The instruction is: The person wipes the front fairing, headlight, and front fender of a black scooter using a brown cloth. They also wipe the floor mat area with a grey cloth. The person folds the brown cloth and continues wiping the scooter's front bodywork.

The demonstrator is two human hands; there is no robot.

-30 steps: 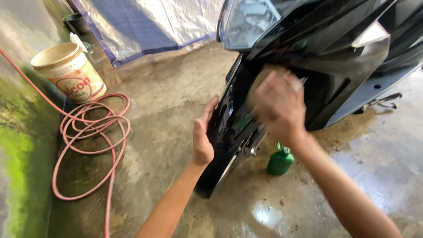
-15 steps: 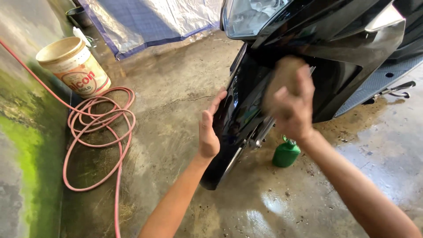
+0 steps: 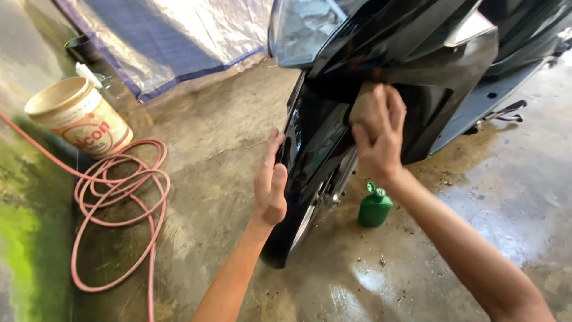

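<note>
The right hand (image 3: 376,140), clamped on a brown sponge (image 3: 364,107), has climbed from the scooter (image 3: 381,77)'s lower front panel to the dark panel just under its headlight (image 3: 304,30), so the rubbing has moved upward. The left hand (image 3: 269,182) stays flat, fingers apart, against the scooter's front fender (image 3: 307,149). A green bottle (image 3: 374,206) stands on the wet floor (image 3: 417,280) beside the scooter's front wheel.

The glossy black scooter (image 3: 417,53) runs off the top and right edges, so its handlebars and rear are out of view. The right hand (image 3: 378,140) covers most of the brownish sponge (image 3: 363,110). The left hand (image 3: 269,179) hides part of the front mudguard. The coiled pink rubber hose (image 3: 119,209) leaves at the bottom edge.
</note>
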